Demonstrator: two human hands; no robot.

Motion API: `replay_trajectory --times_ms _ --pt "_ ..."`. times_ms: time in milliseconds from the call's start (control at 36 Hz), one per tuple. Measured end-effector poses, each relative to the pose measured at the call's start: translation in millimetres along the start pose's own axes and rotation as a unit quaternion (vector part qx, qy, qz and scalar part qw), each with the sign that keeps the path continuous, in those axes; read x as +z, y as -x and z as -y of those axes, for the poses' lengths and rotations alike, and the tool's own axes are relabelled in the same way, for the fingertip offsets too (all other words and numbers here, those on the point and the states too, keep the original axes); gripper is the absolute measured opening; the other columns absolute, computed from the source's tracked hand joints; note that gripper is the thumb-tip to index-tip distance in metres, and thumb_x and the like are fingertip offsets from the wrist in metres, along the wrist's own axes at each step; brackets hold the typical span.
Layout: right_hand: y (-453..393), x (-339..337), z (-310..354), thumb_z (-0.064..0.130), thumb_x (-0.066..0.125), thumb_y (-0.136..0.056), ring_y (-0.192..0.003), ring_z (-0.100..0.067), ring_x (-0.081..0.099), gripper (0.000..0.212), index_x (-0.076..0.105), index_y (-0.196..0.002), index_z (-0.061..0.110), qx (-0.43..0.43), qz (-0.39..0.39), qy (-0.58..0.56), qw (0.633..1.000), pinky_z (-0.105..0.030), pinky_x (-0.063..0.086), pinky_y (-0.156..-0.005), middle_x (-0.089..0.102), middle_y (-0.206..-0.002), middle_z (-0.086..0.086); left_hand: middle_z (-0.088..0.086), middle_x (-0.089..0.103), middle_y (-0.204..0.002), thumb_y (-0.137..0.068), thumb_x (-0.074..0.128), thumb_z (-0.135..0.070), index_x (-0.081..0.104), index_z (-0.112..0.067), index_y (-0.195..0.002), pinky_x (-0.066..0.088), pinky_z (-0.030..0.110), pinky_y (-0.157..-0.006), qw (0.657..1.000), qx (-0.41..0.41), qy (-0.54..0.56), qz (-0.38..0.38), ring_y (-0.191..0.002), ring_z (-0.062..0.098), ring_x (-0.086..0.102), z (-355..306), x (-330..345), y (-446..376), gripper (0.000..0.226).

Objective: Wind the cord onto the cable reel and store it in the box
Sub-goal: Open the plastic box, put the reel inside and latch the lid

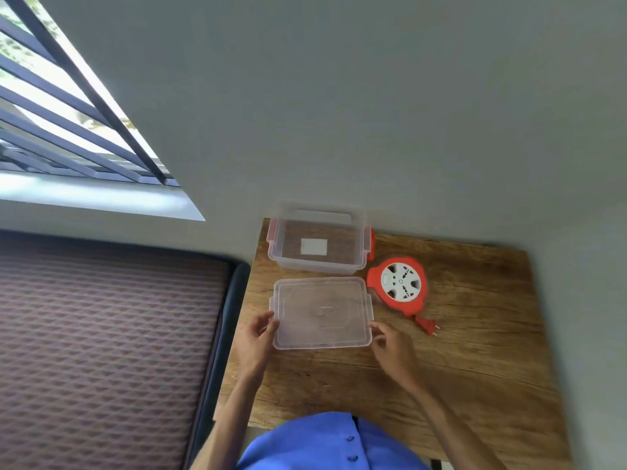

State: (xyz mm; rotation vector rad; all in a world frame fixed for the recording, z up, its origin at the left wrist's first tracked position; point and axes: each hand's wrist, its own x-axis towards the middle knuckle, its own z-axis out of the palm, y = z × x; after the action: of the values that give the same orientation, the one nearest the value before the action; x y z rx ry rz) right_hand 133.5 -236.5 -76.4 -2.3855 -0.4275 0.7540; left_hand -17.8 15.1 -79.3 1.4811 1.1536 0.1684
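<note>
One cable reel (pixel 397 285), orange, flat on the wooden table (pixel 475 351), looks rigid and light, best gripped across its rim. Its plug (pixel 428 325) trails at five o'clock. The reel sits at one o'clock from the right hand (pixel 390 340); both it and the left hand (pixel 256 337) pinch the lid (pixel 322 313). The open box (pixel 319 245) stands at twelve.

An orange-red cable reel (pixel 397 286) with a white socket face was shown on a brown wood-grained table (pixel 475 351). The box (pixel 319 244) and its lid (pixel 322 312) were rendered in clear plastic, the box fitted with orange-red clips. A brown diamond-patterned mattress (pixel 101 351) and a blue buttoned shirt (pixel 322 442) were also recorded.
</note>
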Motion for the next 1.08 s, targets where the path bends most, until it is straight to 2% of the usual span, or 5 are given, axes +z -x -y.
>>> replay_trajectory --times_ms 222,611,833,972,1083 --pt "-29 -56 1 0.023 0.080 -0.094 -0.099 -0.025 0.075 0.034 0.072 -0.125 0.009 0.117 -0.259 -0.061 0.957 -0.040 0.062 -0.077 0.079 -0.114 -0.009 -0.002 0.076 -0.121 -0.102 0.078 -0.025 0.074 -0.021 -0.136 0.061 0.036 -0.088 1.000 -0.002 -0.019 -0.009 -0.107 0.013 0.074 11 -3 -17 0.034" --pt "-96 -104 7 0.022 0.099 -0.070 -0.117 -0.035 0.070 0.074 0.067 -0.135 0.005 0.279 -0.064 -0.323 0.902 -0.050 0.059 -0.101 0.074 -0.128 -0.018 0.000 0.073 -0.131 -0.105 0.073 -0.035 0.069 -0.027 -0.141 0.055 0.026 -0.079 1.000 -0.005 0.023 0.007 -0.109 0.007 0.069 3 -8 -32 0.037" --pt "-85 -162 13 0.023 0.101 -0.067 -0.057 -0.016 0.076 0.041 0.080 -0.099 0.009 0.158 -0.037 -0.133 0.978 -0.031 0.059 -0.048 0.080 -0.075 -0.002 -0.015 0.074 -0.116 -0.099 0.078 -0.046 0.069 -0.047 -0.111 0.056 0.029 -0.082 0.996 0.073 -0.006 -0.057 -0.109 0.010 0.072 -29 -7 -29 0.015" --pt "-59 -205 42 0.050 0.101 -0.053 -0.064 -0.017 0.078 0.051 0.082 -0.090 0.020 0.084 0.051 -0.106 0.990 -0.030 0.058 -0.052 0.082 -0.082 -0.004 -0.018 0.080 -0.107 -0.102 0.078 -0.038 0.077 -0.039 -0.110 0.064 0.027 -0.082 0.976 0.195 -0.041 0.089 -0.098 0.006 0.077 -82 2 -17 0.009" --pt "-41 -210 80 0.055 0.098 -0.060 -0.075 -0.014 0.079 0.051 0.083 -0.099 0.026 0.029 0.139 -0.158 0.977 -0.025 0.057 -0.057 0.084 -0.094 -0.004 -0.010 0.079 -0.128 -0.092 0.075 -0.064 0.066 -0.027 -0.140 0.065 0.037 -0.097 0.947 0.126 -0.026 0.294 -0.116 0.007 0.075 -127 32 1 0.060"
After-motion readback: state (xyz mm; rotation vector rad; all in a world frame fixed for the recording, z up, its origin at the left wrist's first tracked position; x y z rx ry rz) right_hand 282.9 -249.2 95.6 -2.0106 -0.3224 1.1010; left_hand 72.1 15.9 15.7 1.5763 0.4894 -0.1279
